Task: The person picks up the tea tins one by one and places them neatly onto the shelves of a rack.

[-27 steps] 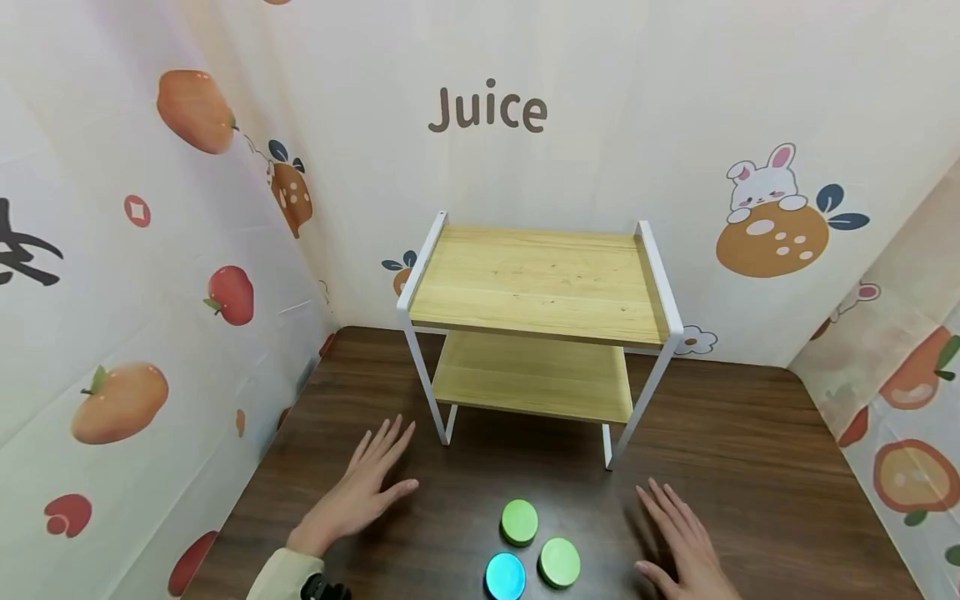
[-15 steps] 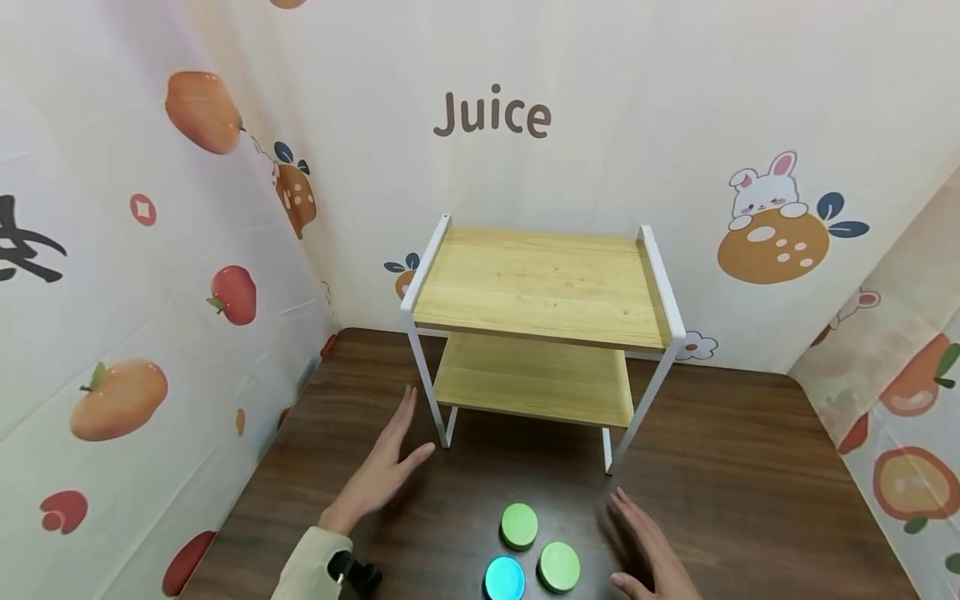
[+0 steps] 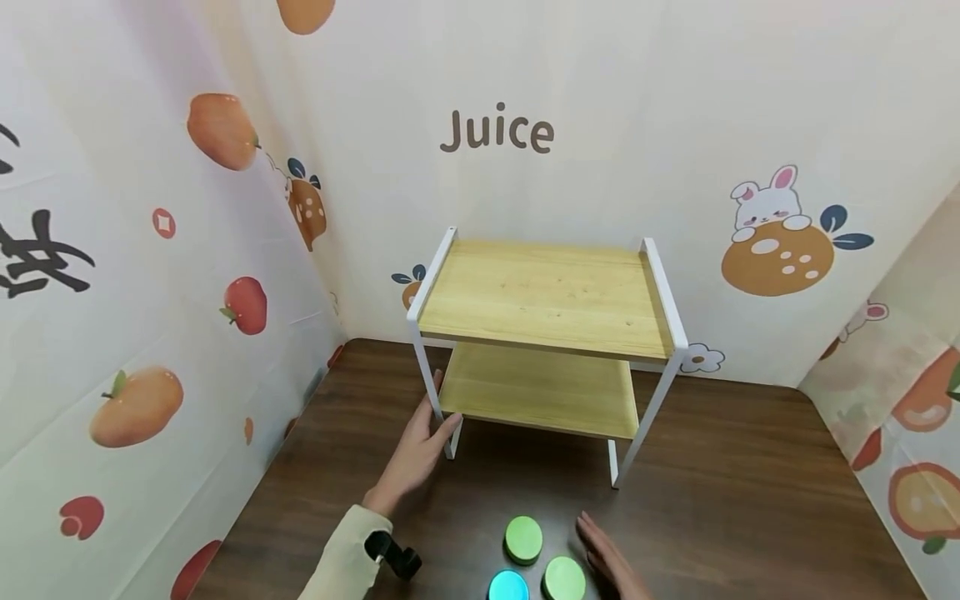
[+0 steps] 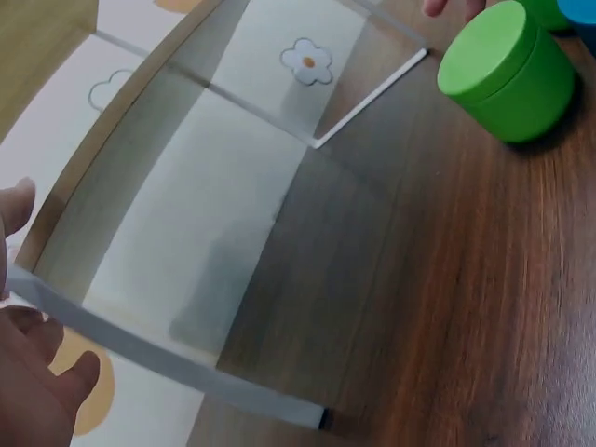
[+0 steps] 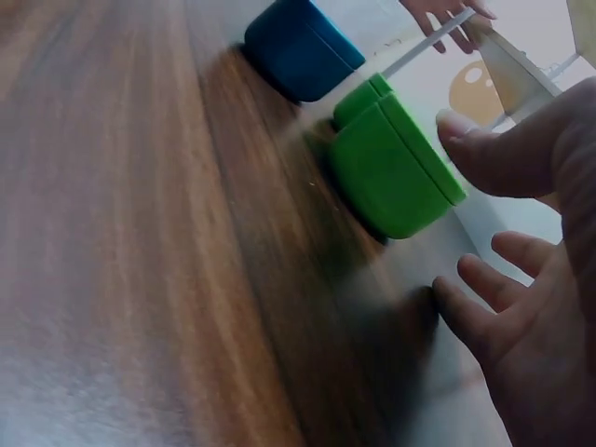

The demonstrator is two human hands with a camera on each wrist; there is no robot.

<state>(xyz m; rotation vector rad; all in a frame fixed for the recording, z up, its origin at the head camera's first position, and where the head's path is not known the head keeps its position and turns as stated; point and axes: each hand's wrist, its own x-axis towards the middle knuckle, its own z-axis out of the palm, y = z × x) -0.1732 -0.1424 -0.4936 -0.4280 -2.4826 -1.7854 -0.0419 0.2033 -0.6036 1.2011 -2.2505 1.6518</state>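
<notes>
A small two-tier shelf rack (image 3: 547, 300) with pale wooden boards and a white frame stands against the back wall. My left hand (image 3: 411, 457) grips its left front leg, thumb in front near the lower board and fingers behind; in the left wrist view the white leg (image 4: 168, 358) passes between thumb and curled fingers. My right hand (image 3: 611, 562) is low over the table, fingers extended and thumb spread, beside the nearer green lidded jar (image 3: 564, 579). Another green jar (image 3: 522, 540) and a blue jar (image 3: 508, 586) stand close to its left.
The dark wooden table (image 3: 765, 475) extends on both sides of the rack. Fruit-printed curtains (image 3: 630, 108) enclose it at the back, left and right. A black strap (image 3: 393, 556) with a small device sits on the left wrist.
My left hand has moved forward and right from the table to the rack's left leg and taken hold of it. My right hand has moved left towards the green jars. The view has shifted slightly.
</notes>
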